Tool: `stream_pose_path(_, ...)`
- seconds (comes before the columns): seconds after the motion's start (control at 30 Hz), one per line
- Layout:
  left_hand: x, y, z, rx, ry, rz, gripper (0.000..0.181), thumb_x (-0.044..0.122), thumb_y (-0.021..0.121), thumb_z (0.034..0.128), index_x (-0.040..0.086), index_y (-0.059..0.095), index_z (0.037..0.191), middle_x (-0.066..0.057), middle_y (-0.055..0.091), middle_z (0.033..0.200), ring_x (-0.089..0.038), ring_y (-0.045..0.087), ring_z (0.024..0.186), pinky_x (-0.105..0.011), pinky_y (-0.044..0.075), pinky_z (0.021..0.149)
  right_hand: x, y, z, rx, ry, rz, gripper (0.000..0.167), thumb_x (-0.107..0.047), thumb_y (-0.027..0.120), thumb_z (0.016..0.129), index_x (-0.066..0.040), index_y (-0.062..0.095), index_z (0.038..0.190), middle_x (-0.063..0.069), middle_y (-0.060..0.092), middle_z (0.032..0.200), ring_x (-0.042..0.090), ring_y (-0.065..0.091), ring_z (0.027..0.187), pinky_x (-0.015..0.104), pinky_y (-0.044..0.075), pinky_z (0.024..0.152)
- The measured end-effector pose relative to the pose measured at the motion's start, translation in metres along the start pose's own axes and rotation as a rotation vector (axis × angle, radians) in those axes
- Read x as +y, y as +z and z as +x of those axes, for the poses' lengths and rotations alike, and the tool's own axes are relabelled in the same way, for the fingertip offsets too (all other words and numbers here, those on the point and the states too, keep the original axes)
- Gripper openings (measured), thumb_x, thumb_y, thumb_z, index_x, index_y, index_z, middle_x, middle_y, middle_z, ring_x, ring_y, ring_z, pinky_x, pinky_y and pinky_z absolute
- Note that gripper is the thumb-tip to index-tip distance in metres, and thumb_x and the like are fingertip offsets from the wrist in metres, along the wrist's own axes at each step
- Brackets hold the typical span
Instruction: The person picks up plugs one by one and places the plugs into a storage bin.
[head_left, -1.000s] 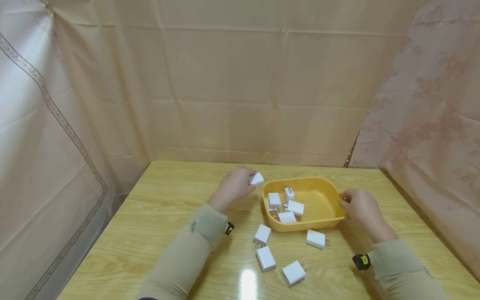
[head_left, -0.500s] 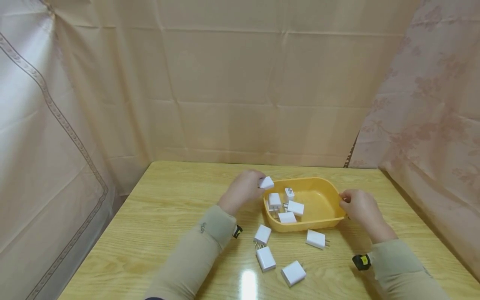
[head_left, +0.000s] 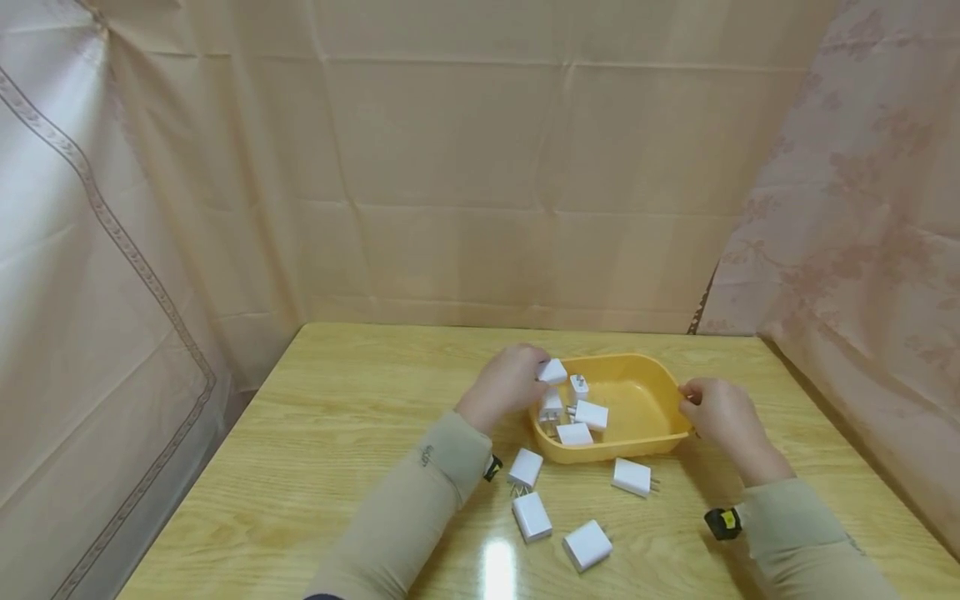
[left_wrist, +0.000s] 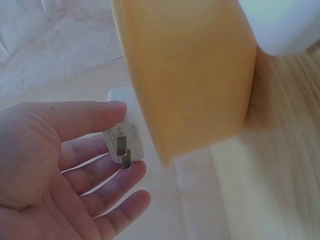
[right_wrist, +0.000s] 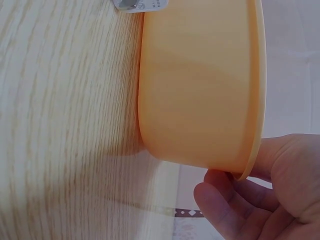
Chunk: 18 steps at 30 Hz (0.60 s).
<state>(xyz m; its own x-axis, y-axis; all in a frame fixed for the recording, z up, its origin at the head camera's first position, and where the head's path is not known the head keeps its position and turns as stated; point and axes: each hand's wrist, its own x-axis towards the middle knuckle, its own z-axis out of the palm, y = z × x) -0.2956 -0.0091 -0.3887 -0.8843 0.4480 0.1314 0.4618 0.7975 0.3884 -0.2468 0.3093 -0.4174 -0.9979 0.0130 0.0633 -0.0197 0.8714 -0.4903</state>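
Note:
My left hand (head_left: 506,385) pinches a white plug adapter (head_left: 553,372) between thumb and fingers, over the left end of a yellow plastic basin (head_left: 645,392). In the left wrist view the held adapter (left_wrist: 125,142) shows its metal prongs and printed face, beside the basin's wall (left_wrist: 195,85). My right hand (head_left: 723,417) grips the basin's right rim; in the right wrist view its thumb and fingers (right_wrist: 220,200) are on either side of the rim. Inside the basin lie several white adapters, including one (head_left: 592,416) on its side and one (head_left: 579,387) prongs up.
In front of the basin, more white adapters lie on the wooden table (head_left: 315,433): one (head_left: 525,468) and one (head_left: 532,517) with prongs meeting, one (head_left: 587,546) nearer me, one (head_left: 632,477) to the right. Cloth curtains (head_left: 450,167) hang behind and at both sides.
My left hand has moved right with the adapter, from beside the basin to over its left end. The right hand stays on the rim.

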Motion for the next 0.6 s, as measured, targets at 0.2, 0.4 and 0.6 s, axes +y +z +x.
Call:
stream_pose_path(0.2, 0.0026, 0.0045, 0.0026, -0.003, -0.002, 0.007, 0.04, 0.019, 0.076, 0.0914, 0.01, 0.069, 0.13, -0.006, 0.068, 0.122, -0.02, 0.063, 0.108, -0.036, 0.052, 0.095, -0.0001, -0.001, -0.0014, 0.022, -0.032, 0.002, 0.031, -0.002, 0.061, 0.093, 0.016, 0.064, 0.118, 0.025, 0.069, 0.095, 0.017, 0.06, 0.059, 0.033, 0.053, 0.052)
stream_pose_path(0.4, 0.0032, 0.0079, 0.0043, -0.009, -0.018, -0.012, 0.043, 0.02, 0.075, 0.0925, 0.01, 0.067, 0.133, -0.007, 0.066, 0.129, -0.022, 0.061, 0.115, -0.037, 0.05, 0.1, -0.0001, -0.0006, -0.0022, 0.031, -0.055, 0.012, 0.031, -0.002, 0.06, 0.092, 0.017, 0.063, 0.118, 0.026, 0.069, 0.094, 0.016, 0.06, 0.056, 0.033, 0.052, 0.051)
stream_pose_path(0.6, 0.0049, 0.0101, 0.0046, -0.013, -0.021, -0.009, 0.04, 0.019, 0.074, 0.0935, 0.011, 0.068, 0.132, -0.005, 0.067, 0.128, -0.02, 0.062, 0.114, -0.036, 0.051, 0.099, -0.0002, -0.0006, -0.0022, 0.024, -0.051, 0.006, 0.032, -0.002, 0.06, 0.093, 0.017, 0.063, 0.118, 0.025, 0.069, 0.094, 0.016, 0.06, 0.056, 0.034, 0.052, 0.052)
